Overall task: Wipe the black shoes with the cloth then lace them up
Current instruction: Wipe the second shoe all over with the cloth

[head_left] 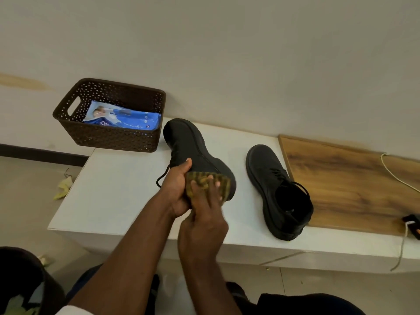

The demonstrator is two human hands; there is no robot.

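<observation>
Cloth on the raised black shoe, both hands busy.
The left hand grips the raised shoe above the white bench; the right hand presses the olive cloth flat-fingered against its heel. The second shoe stands right of it.

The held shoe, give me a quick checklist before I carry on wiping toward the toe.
1. Left hand grips the held shoe steady: ok.
2. Cloth flat on the heel end under the right hand: ok.
3. Loose lace out of the cloth's path: ok, it hangs on the left.
4. Toe end free of the basket: cannot tell, they look close.
5. Second shoe wiped: cannot tell.
</observation>
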